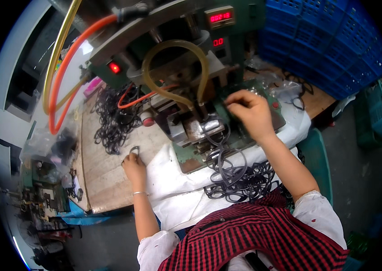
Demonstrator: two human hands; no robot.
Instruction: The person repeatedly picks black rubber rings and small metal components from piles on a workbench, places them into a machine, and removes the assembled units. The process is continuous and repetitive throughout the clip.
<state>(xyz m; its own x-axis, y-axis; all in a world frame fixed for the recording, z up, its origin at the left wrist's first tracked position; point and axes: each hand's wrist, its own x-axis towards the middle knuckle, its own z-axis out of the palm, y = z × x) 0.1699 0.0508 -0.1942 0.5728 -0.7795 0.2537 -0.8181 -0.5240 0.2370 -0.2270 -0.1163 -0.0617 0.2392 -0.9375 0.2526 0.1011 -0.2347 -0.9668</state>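
Note:
My left hand [134,169] rests low over the wooden table, its fingers closed on a small black loop [135,149] that sticks out past the fingertips. My right hand [253,114] is raised at the right of the green machine's working head, fingers curled together; whatever they hold, if anything, is hidden. Between the hands sits a shiny metal block [207,128] under the machine's nozzles, with dark loops [220,158] hanging from its front. Beneath these, a tangled heap of black loops [249,178] lies on the white sheet [173,198] before me.
Another pile of black loops [114,118] covers the table's far left. Orange hose [56,97] and a looped yellow tube [175,43] hang by the machine. A red button [147,119] faces the left hand's side. Blue crates [322,40] are stacked at back right.

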